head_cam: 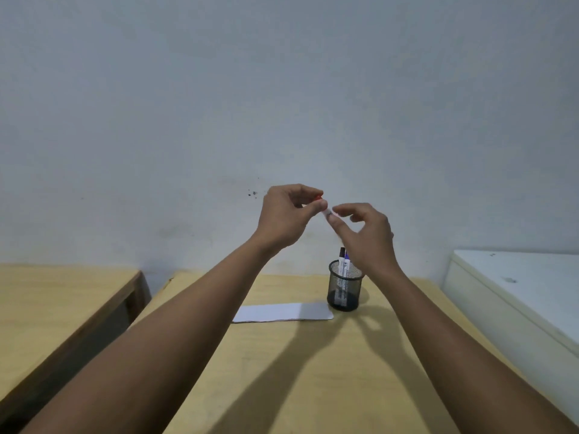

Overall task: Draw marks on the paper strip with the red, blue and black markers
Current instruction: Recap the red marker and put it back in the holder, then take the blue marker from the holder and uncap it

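Both hands are raised in front of the wall, above the table. My left hand (pixel 283 214) pinches the red end of the red marker (pixel 326 210), and only a short white piece of its barrel shows between the hands. My right hand (pixel 365 234) grips that white barrel from the other side. Below them a white paper strip (pixel 282 312) lies flat on the wooden table (pixel 313 371). The black marker (pixel 341 256) and the blue marker (pixel 346 261) stand upright in a black mesh cup (pixel 344 289) just right of the strip.
A second wooden table (pixel 56 308) stands to the left across a dark gap. A white cabinet (pixel 517 292) borders the table on the right. The grey wall (pixel 282 104) rises right behind the table.
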A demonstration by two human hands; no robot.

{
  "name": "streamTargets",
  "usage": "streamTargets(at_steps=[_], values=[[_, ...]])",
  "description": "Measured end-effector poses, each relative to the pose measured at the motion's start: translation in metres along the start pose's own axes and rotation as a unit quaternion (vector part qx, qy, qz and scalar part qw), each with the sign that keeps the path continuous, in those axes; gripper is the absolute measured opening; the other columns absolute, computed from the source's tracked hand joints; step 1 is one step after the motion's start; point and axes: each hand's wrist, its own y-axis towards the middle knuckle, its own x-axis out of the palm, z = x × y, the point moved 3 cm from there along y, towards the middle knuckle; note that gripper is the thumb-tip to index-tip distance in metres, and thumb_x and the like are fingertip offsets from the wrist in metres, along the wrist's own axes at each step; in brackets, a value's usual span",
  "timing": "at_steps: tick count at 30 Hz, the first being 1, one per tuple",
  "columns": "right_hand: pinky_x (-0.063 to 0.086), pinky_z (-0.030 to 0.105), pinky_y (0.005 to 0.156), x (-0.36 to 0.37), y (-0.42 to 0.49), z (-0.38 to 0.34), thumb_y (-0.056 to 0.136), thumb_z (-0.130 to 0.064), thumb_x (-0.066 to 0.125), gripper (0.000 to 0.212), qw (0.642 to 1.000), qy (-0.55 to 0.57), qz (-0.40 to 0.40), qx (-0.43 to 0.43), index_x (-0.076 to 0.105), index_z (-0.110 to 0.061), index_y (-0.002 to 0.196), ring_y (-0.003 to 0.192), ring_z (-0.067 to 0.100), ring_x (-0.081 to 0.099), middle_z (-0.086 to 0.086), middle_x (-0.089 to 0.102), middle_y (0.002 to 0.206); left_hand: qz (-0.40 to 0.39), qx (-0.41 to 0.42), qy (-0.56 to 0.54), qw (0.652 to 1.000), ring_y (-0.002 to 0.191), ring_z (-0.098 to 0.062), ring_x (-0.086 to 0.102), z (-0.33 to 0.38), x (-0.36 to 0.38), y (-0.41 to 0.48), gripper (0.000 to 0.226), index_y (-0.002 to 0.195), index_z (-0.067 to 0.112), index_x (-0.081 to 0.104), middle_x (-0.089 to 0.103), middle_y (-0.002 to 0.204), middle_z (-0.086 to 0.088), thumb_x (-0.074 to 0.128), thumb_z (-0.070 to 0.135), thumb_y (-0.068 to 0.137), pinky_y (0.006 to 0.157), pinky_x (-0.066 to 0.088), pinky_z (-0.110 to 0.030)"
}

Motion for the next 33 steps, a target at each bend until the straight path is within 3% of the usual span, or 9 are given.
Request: streamTargets(at_steps=[3, 5, 7, 9, 13, 20, 24, 30, 33], values=[[0.053, 0.027, 0.08, -0.005, 0.015, 0.019, 0.084, -0.03, 0.081, 0.01, 0.999, -0.004, -0.035, -0.02, 0.073, -0.027, 0.09, 0.076, -0.003, 0.065, -0.018, 0.073, 0.084, -0.024, -0.006, -0.011, 1.0, 0.087, -0.01, 0.074, -0.012, 0.023, 0.014, 0.021, 0.099, 0.014, 0.078, 0.078, 0.089, 0.001, 0.082, 0.02, 0.08, 0.091, 0.057, -0.042], [0.046, 0.008, 0.065, -0.007, 0.025, 0.037, 0.085, -0.02, 0.081, 0.011, 0.999, -0.012, -0.036, -0.017, 0.072, -0.02, 0.092, 0.07, -0.009, 0.063, -0.015, 0.07, 0.081, -0.044, -0.019, -0.018, 0.999, 0.087, -0.012, 0.074, -0.023, 0.039, 0.023, 0.027, 0.105, 0.015, 0.076, 0.078, 0.09, 0.0, 0.081, 0.025, 0.081, 0.091, 0.057, -0.042], [0.046, 0.004, 0.063, -0.01, 0.034, 0.058, 0.087, -0.017, 0.079, 0.014, 1.0, -0.013, -0.015, -0.004, 0.07, -0.015, 0.098, 0.069, -0.007, 0.064, -0.011, 0.07, 0.084, -0.053, -0.022, 0.031, 0.998, 0.084, -0.012, 0.072, -0.04, 0.054, 0.032, 0.036, 0.115, 0.018, 0.073, 0.077, 0.093, 0.003, 0.077, 0.035, 0.084, 0.088, 0.057, -0.044], [0.047, 0.005, 0.063, -0.011, 0.041, 0.078, 0.089, -0.014, 0.076, 0.024, 1.0, -0.004, 0.005, 0.011, 0.065, -0.015, 0.111, 0.073, -0.001, 0.066, -0.007, 0.07, 0.089, -0.065, -0.011, 0.133, 0.989, 0.083, -0.009, 0.068, -0.062, 0.069, 0.041, 0.036, 0.115, 0.026, 0.071, 0.076, 0.094, 0.012, 0.073, 0.045, 0.084, 0.088, 0.055, -0.045], [0.049, 0.005, 0.062, -0.004, 0.046, 0.117, 0.094, -0.013, 0.07, 0.048, 0.999, -0.007, -0.008, 0.03, 0.051, -0.024, 0.136, 0.077, 0.006, 0.069, -0.001, 0.068, 0.094, -0.134, -0.01, 0.322, 0.937, 0.115, -0.015, 0.059, -0.105, 0.097, 0.051, 0.032, 0.12, 0.036, 0.065, 0.07, 0.117, 0.016, 0.059, 0.05, 0.092, 0.096, 0.037, -0.045], [0.048, 0.011, 0.057, 0.018, 0.056, 0.163, 0.094, -0.006, 0.065, 0.053, 0.996, -0.041, -0.03, 0.071, 0.05, -0.025, 0.141, 0.069, 0.005, 0.065, -0.005, 0.06, 0.088, -0.248, -0.009, 0.45, 0.858, 0.135, -0.025, 0.037, -0.149, 0.137, 0.069, 0.044, 0.138, 0.037, 0.052, 0.048, 0.148, 0.004, 0.048, 0.051, 0.096, 0.103, 0.025, -0.052], [0.045, 0.008, 0.056, 0.034, 0.062, 0.183, 0.094, -0.012, 0.069, 0.048, 0.99, -0.048, -0.065, 0.115, 0.055, -0.021, 0.138, 0.071, 0.007, 0.062, -0.002, 0.061, 0.096, -0.285, -0.038, 0.427, 0.857, 0.128, -0.024, 0.049, -0.167, 0.152, 0.072, 0.044, 0.137, 0.038, 0.053, 0.062, 0.134, 0.008, 0.044, 0.055, 0.097, 0.102, 0.026, -0.051], [0.044, 0.005, 0.057, 0.045, 0.07, 0.194, 0.092, -0.007, 0.069, 0.037, 0.989, -0.072, -0.056, 0.118, 0.063, -0.013, 0.128, 0.075, 0.01, 0.063, 0.005, 0.065, 0.1, -0.253, -0.025, 0.386, 0.887, 0.117, -0.021, 0.057, -0.179, 0.154, 0.073, 0.033, 0.127, 0.037, 0.06, 0.067, 0.121, 0.008, 0.057, 0.039, 0.095, 0.097, 0.028, -0.047], [0.056, 0.028, 0.078, 0.044, 0.073, 0.198, 0.09, -0.017, 0.074, 0.033, 0.983, -0.105, -0.03, 0.147, 0.064, -0.016, 0.121, 0.082, 0.017, 0.064, 0.004, 0.064, 0.102, -0.252, -0.041, 0.356, 0.899, 0.113, -0.02, 0.059, -0.182, 0.154, 0.077, 0.029, 0.123, 0.037, 0.064, 0.068, 0.117, 0.008, 0.059, 0.035, 0.095, 0.095, 0.029, -0.045]])
